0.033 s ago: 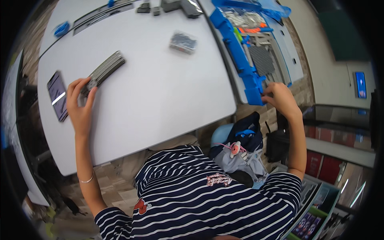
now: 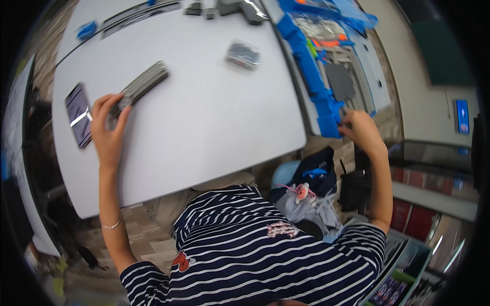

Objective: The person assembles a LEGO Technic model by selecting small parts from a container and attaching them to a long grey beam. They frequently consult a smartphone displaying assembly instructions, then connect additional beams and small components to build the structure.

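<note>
At the left of the white table [image 2: 204,122], my left hand [image 2: 108,127] grips the near end of a long grey bar [image 2: 145,82] with a ribbed surface. Thumb and fingers close around that end, and the far end slants away to the right on the tabletop. My right hand [image 2: 361,131] is at the near corner of a long blue tray [image 2: 322,104], its fingers bent together. Whatever those fingertips hold, if anything, is too small and blurred to name. Grey parts, among them a flat textured panel [image 2: 340,81], lie in the tray just beyond this hand.
A phone [image 2: 79,116] lies left of my left hand. Further back are a small clear box [image 2: 243,54] with dark contents, a blue bundle [image 2: 87,30] and grey parts [image 2: 242,9]. Bags [image 2: 311,188] sit beyond the table's near right edge, beside a drawer unit [image 2: 403,275].
The whole view has turned slightly, so the table and the things on it sit a little further right. Both hands keep their places at the bar and the tray corner.
</note>
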`<state>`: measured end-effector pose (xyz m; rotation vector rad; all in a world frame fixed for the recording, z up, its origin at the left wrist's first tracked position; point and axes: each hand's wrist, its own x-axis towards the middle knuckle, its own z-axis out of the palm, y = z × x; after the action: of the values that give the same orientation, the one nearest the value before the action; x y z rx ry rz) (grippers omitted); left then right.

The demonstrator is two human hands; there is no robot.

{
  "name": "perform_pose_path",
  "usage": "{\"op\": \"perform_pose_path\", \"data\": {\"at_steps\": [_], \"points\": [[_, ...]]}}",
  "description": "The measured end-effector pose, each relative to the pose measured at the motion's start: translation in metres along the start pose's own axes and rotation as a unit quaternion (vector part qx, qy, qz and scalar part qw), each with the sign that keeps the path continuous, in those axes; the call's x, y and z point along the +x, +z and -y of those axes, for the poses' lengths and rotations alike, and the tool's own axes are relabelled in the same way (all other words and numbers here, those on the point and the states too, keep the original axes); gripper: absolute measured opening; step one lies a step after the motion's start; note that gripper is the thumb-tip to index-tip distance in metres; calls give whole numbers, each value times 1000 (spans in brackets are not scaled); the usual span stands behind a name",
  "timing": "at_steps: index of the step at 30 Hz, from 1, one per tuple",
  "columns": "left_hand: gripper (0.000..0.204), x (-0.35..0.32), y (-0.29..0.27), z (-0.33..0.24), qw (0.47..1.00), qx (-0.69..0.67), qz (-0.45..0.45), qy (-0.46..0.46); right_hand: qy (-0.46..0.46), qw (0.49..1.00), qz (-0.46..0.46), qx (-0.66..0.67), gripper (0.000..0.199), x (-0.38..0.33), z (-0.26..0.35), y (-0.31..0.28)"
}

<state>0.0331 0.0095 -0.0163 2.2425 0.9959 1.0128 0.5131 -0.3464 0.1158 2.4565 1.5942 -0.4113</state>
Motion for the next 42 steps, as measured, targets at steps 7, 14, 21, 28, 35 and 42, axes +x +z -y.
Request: {"op": "perform_pose_path", "data": {"at_steps": [7,14,21,28,35,42], "points": [[32,2,-1,5,999,-14,-22,31,-56,992,-88,72,18,-8,-13,18],[29,-1,-5,2,999,-28,-29,17,18,995,-70,76,16,-8,-7,17],[32,1,-5,-23,998,-14,-34,45,-81,979,-159,101,17,-12,0,24],[37,-7,56,-94,964,-45,216,149,-30,975,-164,148,17,-20,5,26],[49,25,93,-142,954,-43,234,180,-1,953,-203,225,15,-26,4,35],[47,44,212,-277,842,-197,306,398,-9,932,-264,247,14,-29,4,49]]}}
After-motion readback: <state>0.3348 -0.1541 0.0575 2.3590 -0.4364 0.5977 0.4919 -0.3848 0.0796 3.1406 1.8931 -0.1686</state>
